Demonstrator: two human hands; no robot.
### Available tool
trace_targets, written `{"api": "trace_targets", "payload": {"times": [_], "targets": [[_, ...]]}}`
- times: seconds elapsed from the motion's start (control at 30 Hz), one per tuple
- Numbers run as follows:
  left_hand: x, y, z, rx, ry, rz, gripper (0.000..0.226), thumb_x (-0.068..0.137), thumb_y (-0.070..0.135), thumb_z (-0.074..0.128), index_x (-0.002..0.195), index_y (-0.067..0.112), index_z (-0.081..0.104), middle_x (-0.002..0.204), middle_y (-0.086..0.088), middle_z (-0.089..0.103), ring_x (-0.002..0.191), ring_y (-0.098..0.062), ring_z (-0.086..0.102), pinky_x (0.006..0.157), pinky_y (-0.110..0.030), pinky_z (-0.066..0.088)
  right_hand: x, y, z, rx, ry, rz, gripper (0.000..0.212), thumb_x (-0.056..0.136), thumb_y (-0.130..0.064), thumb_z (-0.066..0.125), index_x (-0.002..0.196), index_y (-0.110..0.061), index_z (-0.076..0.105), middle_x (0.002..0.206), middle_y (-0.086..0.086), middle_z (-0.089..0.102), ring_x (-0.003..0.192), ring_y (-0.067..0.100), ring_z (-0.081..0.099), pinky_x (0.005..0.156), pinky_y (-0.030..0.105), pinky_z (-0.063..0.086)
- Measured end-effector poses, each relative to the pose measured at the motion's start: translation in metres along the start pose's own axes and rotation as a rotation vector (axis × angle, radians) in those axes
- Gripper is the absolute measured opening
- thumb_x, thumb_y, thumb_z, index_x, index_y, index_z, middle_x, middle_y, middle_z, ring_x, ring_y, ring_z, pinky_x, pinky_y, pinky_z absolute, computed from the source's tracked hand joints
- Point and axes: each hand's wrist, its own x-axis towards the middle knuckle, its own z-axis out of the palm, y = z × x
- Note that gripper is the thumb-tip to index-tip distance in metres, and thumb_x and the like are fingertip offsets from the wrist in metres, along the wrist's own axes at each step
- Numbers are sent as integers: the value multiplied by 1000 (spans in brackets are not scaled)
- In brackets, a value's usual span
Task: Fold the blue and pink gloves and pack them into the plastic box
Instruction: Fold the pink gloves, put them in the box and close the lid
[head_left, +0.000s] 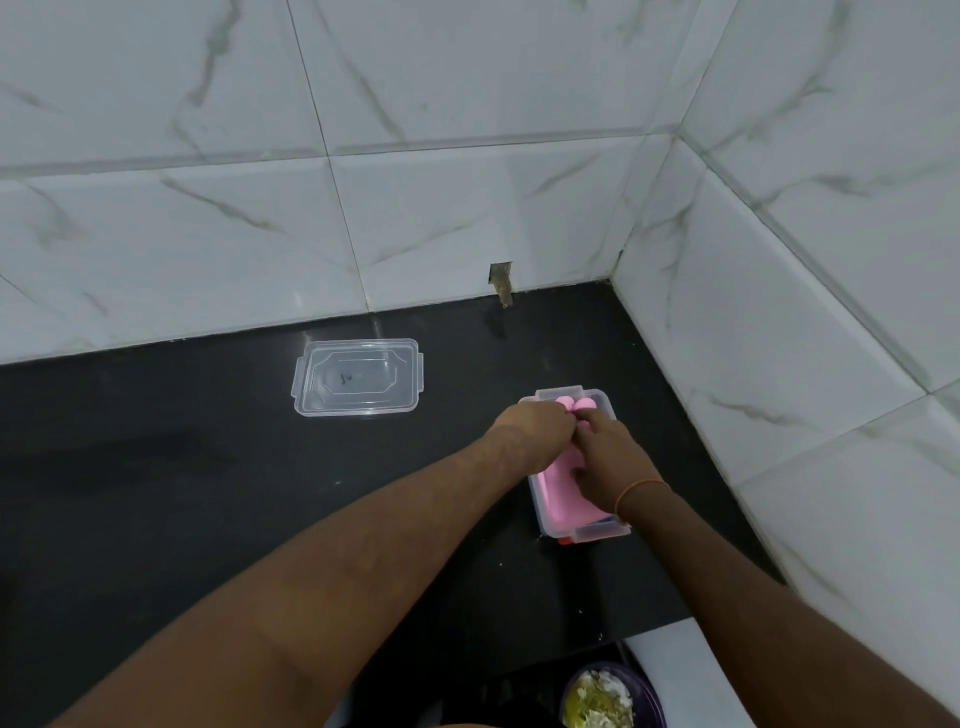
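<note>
A clear plastic box (597, 530) stands on the black counter near the right wall. A pink glove (558, 493) lies folded inside it, its fingertips showing at the box's far end. A sliver of blue shows at the box's near right corner, under the pink. My left hand (535, 428) and my right hand (608, 457) both rest over the box, fingers pressed onto the pink glove. The hands hide the middle of the box.
The box's clear lid (358, 378) lies flat on the black counter (208, 467) to the left, close to the tiled back wall. A tiled side wall runs along the right. A dark bowl of food (608, 696) sits below the counter's front edge.
</note>
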Motion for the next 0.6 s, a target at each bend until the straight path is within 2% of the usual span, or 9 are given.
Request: {"api": "trace_targets", "payload": {"times": [0.1, 0.23, 0.3, 0.37, 0.43, 0.5, 0.6], "targets": [[6, 0, 9, -3, -18, 1, 47, 115, 21, 52, 159, 6, 49, 152, -15, 64, 136, -34, 65, 115, -45, 54, 3, -1, 12, -61, -22, -24, 73, 96, -33, 67, 160, -18, 34, 160, 7, 39, 141, 24, 47, 121, 36, 36], [12, -4, 19, 66, -69, 29, 41, 113, 26, 57, 149, 7, 60, 149, -12, 67, 134, -33, 67, 113, -46, 55, 3, -11, 25, -147, -87, 26, 88, 93, -38, 71, 164, -14, 24, 166, 11, 31, 148, 27, 40, 126, 39, 28], [17, -8, 21, 76, -104, 53, 40, 112, 28, 59, 146, 6, 63, 144, -13, 70, 131, -33, 68, 111, -47, 55, 0, -13, 24, -93, -88, 39, 84, 93, -31, 72, 163, -14, 29, 165, 11, 32, 146, 29, 42, 124, 40, 32], [17, -11, 21, 55, -129, 80, 43, 111, 30, 61, 146, 6, 63, 143, -14, 70, 131, -34, 68, 113, -47, 55, -3, -14, 22, 2, -77, 46, 69, 95, -21, 68, 157, -13, 40, 161, 12, 35, 144, 31, 43, 120, 42, 37], [17, -15, 20, -22, -115, 96, 42, 111, 26, 61, 149, 6, 61, 144, -14, 69, 131, -33, 67, 116, -46, 52, -5, -14, 17, 7, -79, 20, 65, 96, -21, 66, 157, -16, 41, 162, 10, 36, 143, 30, 46, 120, 40, 38], [16, -19, 17, -144, -32, 117, 39, 111, 16, 60, 149, 9, 60, 145, -13, 69, 132, -32, 66, 116, -45, 51, -8, -10, 8, 8, -54, 12, 64, 98, -26, 65, 157, -23, 41, 160, 6, 42, 137, 25, 53, 117, 39, 42], [10, -31, 17, -436, 114, 84, 37, 106, 11, 65, 142, 15, 69, 138, -9, 72, 127, -26, 68, 115, -44, 54, -11, -8, -2, 35, 72, 68, 48, 98, -32, 63, 145, -35, 54, 145, -2, 58, 120, 22, 62, 97, 40, 58]]}}
